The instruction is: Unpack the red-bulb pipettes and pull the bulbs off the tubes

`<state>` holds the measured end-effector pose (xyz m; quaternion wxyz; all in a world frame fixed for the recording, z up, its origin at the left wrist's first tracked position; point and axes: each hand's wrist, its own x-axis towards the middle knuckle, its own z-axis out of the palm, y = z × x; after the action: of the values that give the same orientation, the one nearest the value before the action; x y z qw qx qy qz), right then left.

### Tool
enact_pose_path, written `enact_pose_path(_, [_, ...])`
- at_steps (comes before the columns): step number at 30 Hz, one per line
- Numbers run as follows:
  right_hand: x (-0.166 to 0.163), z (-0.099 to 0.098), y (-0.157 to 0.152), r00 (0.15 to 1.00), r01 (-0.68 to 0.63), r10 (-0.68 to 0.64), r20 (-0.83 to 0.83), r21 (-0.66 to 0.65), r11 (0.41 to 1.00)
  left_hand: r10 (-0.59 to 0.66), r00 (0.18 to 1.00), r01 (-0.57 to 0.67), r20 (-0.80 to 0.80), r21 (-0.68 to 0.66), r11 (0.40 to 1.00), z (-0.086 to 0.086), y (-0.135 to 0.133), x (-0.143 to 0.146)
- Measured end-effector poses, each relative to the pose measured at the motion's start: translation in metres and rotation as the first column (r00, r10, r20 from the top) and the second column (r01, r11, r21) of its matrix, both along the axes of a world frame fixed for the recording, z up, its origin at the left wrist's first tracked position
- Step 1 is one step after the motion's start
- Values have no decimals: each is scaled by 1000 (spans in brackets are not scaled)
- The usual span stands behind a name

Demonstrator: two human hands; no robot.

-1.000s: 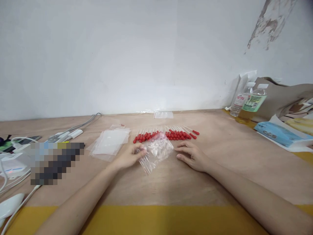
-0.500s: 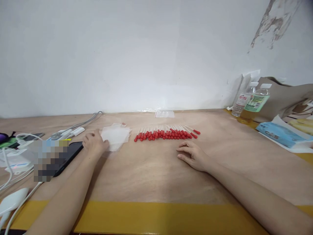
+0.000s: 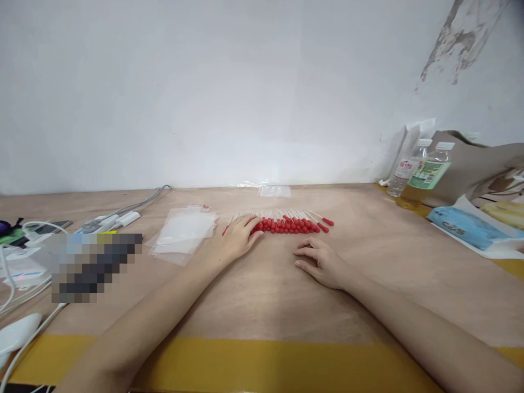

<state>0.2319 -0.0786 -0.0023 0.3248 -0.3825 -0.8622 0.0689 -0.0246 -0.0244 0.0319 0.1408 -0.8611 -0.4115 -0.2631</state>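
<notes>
A row of red-headed sticks [image 3: 286, 225] with thin pale shafts lies across the middle of the table, shafts toward the wall. Over the left end of the row is my left hand [image 3: 241, 236], palm down, fingers stretched and thumb apart. It covers several red heads; whether it touches them I cannot tell. My right hand [image 3: 321, 263] rests on the table just in front of the row's right end, fingers loosely bent, thumb apart and nothing between them. Left of the row lies a fanned stack of clear plastic bags [image 3: 184, 232], beside my left forearm.
A blurred-out item [image 3: 94, 267], a charger with cables [image 3: 28, 265] and a power strip [image 3: 108, 222] occupy the left side. Two bottles [image 3: 428, 173], a blue tissue pack [image 3: 470, 225] and a grey bag [image 3: 470, 164] stand or lie at right. The wall [image 3: 245, 98] closes off the back.
My left hand has moved right, from beside the plastic bags to the left end of the row of sticks. More of the bags now shows. My right hand stays in place.
</notes>
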Motion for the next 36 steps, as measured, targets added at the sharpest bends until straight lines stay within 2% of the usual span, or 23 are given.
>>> enact_pose_path(4, [0,0,0,1000,-7,7,4,-1,1000,-12,999,12,30,-23,1000,-10,22,6])
enact_pose_path(8, [0,0,0,1000,-1,1,9,-15,1000,-56,994,61,94,-49,997,-17,30,7])
enact_pose_path(16, [0,0,0,1000,7,-7,3,-5,1000,-37,907,76,419,-77,994,-16,29,12])
enact_pose_path(22, [1,0,0,1000,2,-2,8,-4,1000,-60,859,27,509,72,997,-7,8,-1])
enact_pose_path(24, [1,1,-1,1000,2,-2,7,-4,1000,-120,866,74,485,112,991,-8,-6,-12])
enact_pose_path(26, [-2,1,-2,1000,27,-27,-12,10,1000,-214,877,192,431,96,977,-10,-21,-24])
enact_pose_path(30, [-10,1,-4,981,181,-170,-90,141,973,-383,868,423,316,-69,903,-15,-37,-37])
enact_pose_path(33, [-16,1,-3,984,177,-174,-30,218,960,-409,865,465,292,-155,872,-16,-35,-31])
enact_pose_path(36, [-24,1,6,990,127,-138,33,228,965,-436,845,498,311,-158,852,-16,-27,-21])
